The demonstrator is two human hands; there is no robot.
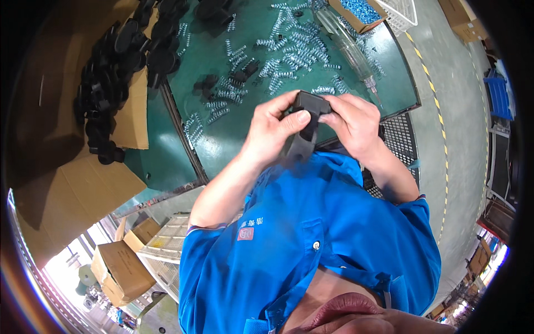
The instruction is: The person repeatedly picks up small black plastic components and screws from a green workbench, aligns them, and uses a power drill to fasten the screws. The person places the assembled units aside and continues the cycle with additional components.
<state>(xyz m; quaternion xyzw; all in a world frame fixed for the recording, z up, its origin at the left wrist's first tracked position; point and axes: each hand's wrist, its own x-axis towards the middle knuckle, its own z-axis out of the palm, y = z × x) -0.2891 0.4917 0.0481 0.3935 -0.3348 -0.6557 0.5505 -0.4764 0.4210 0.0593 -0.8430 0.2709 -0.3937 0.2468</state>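
My left hand (268, 132) grips a black plastic part (304, 139) in front of my chest, its thumb lying across the face. The part has a blocky head and a longer, curved lower section. From the other side, my right hand (356, 123) is closed at the head's right edge, its fingertips bent against it; whether a small piece sits between them I cannot make out. Beyond my hands, many loose metal coil springs (303, 49) lie scattered over the green tabletop (214, 149). A few small black pieces (206, 86) lie among the springs.
A clear-bodied power screwdriver (349, 49) lies at the right of the table, beside a carton of small bluish metal pieces (361, 12). Black plastic parts (108, 92) are heaped at the left around an open cardboard box (83, 189). A black perforated crate (398, 139) stands below the table's right edge.
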